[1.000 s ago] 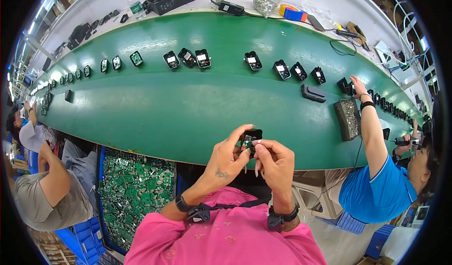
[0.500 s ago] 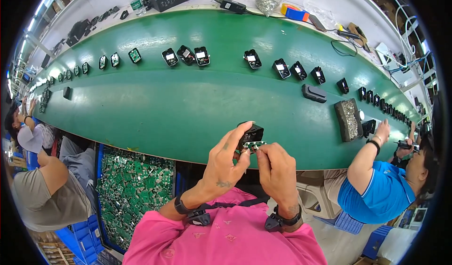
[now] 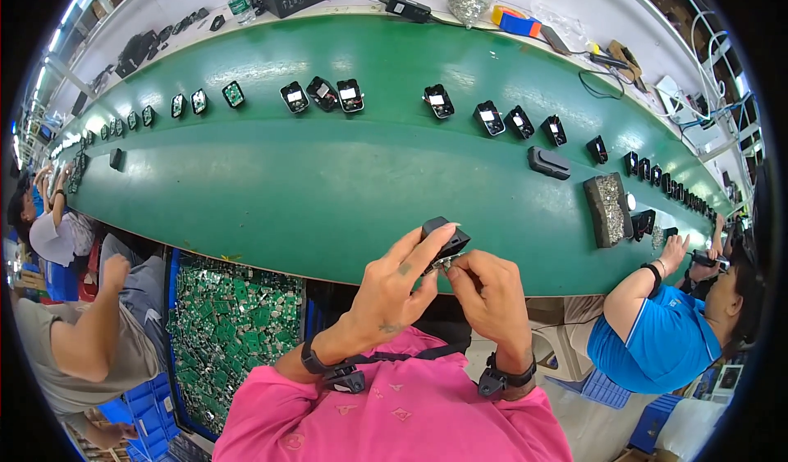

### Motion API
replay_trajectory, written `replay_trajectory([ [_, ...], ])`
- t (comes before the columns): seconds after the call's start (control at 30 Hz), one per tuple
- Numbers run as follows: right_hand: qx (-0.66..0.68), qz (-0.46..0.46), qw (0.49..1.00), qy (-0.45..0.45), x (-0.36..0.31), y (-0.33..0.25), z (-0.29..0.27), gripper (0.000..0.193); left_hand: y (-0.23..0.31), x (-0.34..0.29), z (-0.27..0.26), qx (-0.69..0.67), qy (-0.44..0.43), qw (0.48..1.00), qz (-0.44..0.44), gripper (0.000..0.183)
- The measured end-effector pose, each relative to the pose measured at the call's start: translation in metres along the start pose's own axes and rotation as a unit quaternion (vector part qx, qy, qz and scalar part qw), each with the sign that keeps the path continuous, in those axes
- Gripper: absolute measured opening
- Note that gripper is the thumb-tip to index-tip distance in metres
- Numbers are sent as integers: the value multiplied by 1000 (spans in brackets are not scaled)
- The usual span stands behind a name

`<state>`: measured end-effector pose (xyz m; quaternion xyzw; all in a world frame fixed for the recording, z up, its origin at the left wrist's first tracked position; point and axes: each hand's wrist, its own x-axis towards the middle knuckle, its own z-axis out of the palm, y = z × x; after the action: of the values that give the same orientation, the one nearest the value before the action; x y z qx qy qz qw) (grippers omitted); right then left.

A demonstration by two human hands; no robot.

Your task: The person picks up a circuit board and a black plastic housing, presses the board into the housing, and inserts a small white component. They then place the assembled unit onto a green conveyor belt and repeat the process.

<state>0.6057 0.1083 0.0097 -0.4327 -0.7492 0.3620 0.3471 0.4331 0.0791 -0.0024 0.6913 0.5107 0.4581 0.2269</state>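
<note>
Over the near edge of the bench, my left hand (image 3: pixel 392 288) grips a black plastic housing (image 3: pixel 448 234), its fingers along the side and the thumb underneath. The housing is tilted, with its closed outer face upward. A small green circuit board (image 3: pixel 444 263) shows only as a thin strip at the housing's lower side, by my left thumb. My right hand (image 3: pixel 495 290) is closed in a pinch, its thumb and forefinger at the board's edge. Those fingertips hide most of the board and any wires there.
Black housings (image 3: pixel 487 117) and circuit boards (image 3: pixel 233 93) line the green bench (image 3: pixel 328 183). A black foam block (image 3: pixel 607 209) lies right, near a black casing (image 3: pixel 549 163). A bin of green boards (image 3: pixel 238 322) stands lower left. Co-workers sit on both sides, one in blue (image 3: pixel 665 335).
The housing has turned over in my left hand; its open inside faced me, and now its outer face shows. The left co-worker's arm has risen, and the right co-worker's hand has shifted.
</note>
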Motion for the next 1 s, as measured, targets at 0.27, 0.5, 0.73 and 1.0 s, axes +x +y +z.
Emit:
replay_trajectory([
  [0.27, 18, 22, 999, 29, -5, 15, 14, 8, -4, -6, 10, -26, -8, 997, -75, 59],
  [0.5, -14, -17, 999, 32, 0, 31, 20, 9, -11, -7, 17, 36, -22, 997, -67, 58],
  [0.73, 83, 83, 989, 86, -7, 48, 21, 11, -30, -7, 25, -224, 48, 961, -159, 58],
  [1.0, 334, 144, 920, 149, -14, 57, 27, 12, -26, -6, 22, -307, -32, 925, -219, 66],
])
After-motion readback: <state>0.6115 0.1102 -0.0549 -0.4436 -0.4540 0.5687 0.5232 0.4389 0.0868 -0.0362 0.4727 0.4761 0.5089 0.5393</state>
